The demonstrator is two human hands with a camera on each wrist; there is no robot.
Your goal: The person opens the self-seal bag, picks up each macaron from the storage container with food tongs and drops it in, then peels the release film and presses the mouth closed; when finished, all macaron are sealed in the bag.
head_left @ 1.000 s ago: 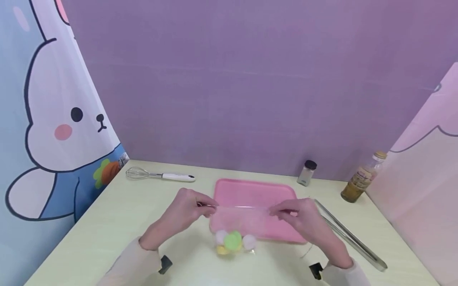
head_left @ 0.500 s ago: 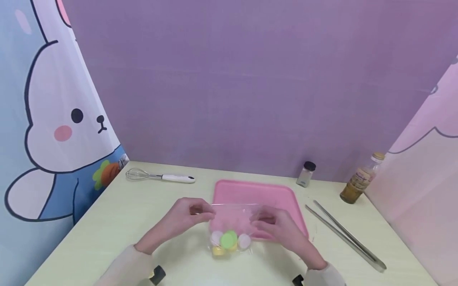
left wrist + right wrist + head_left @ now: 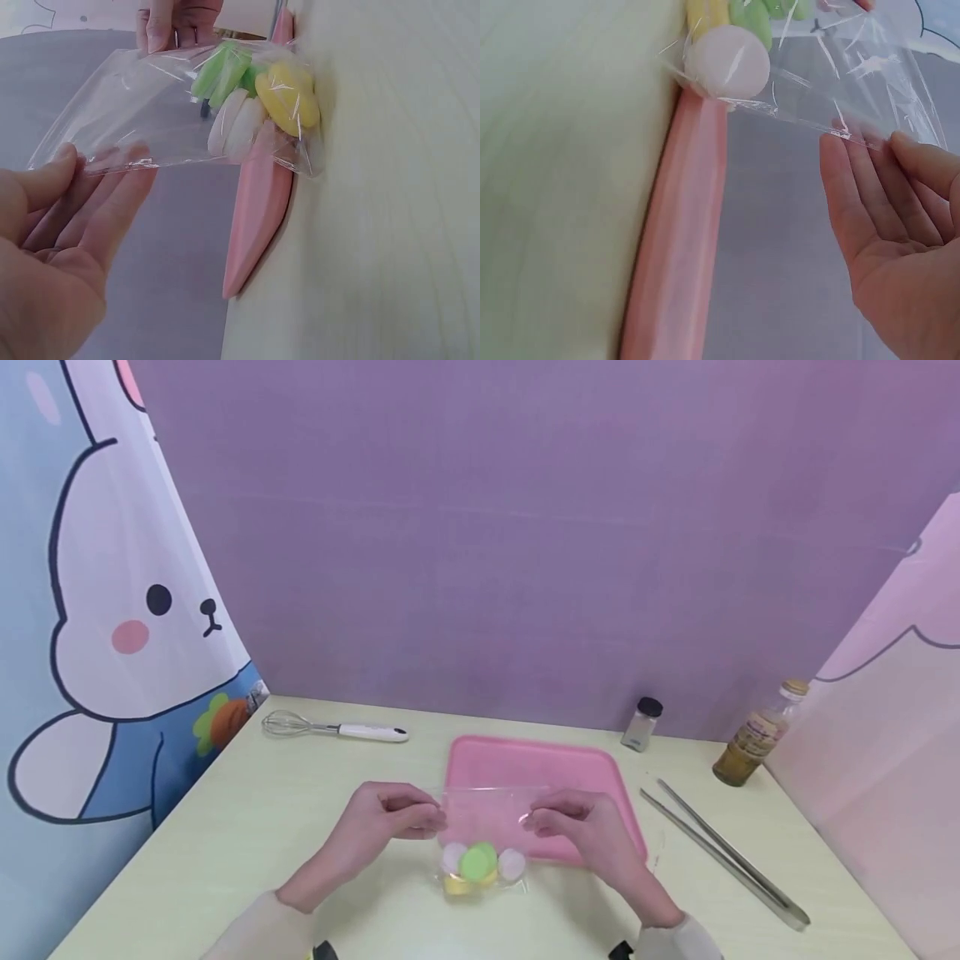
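Observation:
A clear plastic bag (image 3: 142,105) hangs upright between both hands, in front of a pink tray (image 3: 525,752). Several round, flat pieces lie in its bottom: green (image 3: 477,862), pale lilac-white (image 3: 731,64) and yellow (image 3: 289,97). My left hand (image 3: 378,818) pinches one side edge of the bag near the top, thumb against fingers. On the opposite edge, my right hand (image 3: 581,822) pinches the film the same way. In the left wrist view the bag's lower end is close to the table; whether it touches cannot be told.
Metal tongs (image 3: 727,856) lie right of the tray. A whisk (image 3: 337,728) with a white handle lies at the back left. A black-capped jar (image 3: 641,727) and a corked bottle of amber liquid (image 3: 757,739) stand at the back right, near the purple wall (image 3: 525,543).
My right hand has come inward to the left, nearer my left hand. The bag has shifted slightly left and now hangs facing me. Tongs, whisk and bottles have stayed put.

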